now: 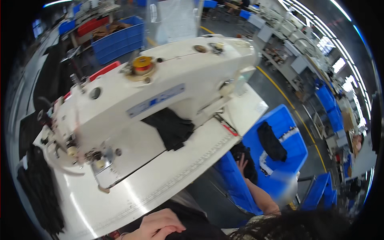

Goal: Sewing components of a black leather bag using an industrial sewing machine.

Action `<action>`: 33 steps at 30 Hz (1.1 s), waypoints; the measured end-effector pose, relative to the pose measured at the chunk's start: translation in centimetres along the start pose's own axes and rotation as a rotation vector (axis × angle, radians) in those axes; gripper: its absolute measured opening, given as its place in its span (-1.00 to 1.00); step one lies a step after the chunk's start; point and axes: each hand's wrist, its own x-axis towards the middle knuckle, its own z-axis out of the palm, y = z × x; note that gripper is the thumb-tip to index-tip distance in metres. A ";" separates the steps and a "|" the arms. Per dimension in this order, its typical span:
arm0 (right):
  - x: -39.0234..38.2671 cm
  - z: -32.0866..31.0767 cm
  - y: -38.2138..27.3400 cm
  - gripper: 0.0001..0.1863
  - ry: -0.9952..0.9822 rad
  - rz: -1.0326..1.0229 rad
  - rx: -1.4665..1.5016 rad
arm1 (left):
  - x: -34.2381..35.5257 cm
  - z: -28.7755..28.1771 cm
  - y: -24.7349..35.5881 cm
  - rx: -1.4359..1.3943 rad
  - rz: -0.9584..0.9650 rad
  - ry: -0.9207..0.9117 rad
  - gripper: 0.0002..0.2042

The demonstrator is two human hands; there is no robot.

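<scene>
My right hand (242, 165) reaches down into a blue plastic bin (293, 149) to the right of the sewing table. Its fingers are spread against a bunch of black cloth (251, 170) by the bin's near wall. Another black cloth piece (272, 141) lies deeper in the bin, beside white strips with dark marks. At the table's front edge, my left hand (160, 225) is closed over dark fabric, its fingers curled together; what they hold is hidden. A white sewing machine (172, 76) stands on the table, with a black cloth piece (172, 130) under its arm.
Red-handled snips (229, 127) lie on the table near its right end. More black cloth (38, 192) hangs over the left edge. An orange-red thread bobbin (142, 65) tops the machine. Behind it stands a large blue crate (120, 42); several workstations line the right.
</scene>
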 end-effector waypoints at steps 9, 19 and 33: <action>8.5 -22.4 4.9 -0.71 -0.721 0.117 0.424 | -2.1 3.1 10.9 0.617 0.253 1.139 -0.94; 12.1 -40.9 -22.2 -0.59 0.180 -1.114 1.183 | -12.3 11.5 18.5 1.831 0.517 1.408 -0.92; 13.2 -53.6 -56.8 -0.50 -1.101 -0.770 2.107 | -37.6 9.4 15.3 1.098 -0.704 2.265 -0.56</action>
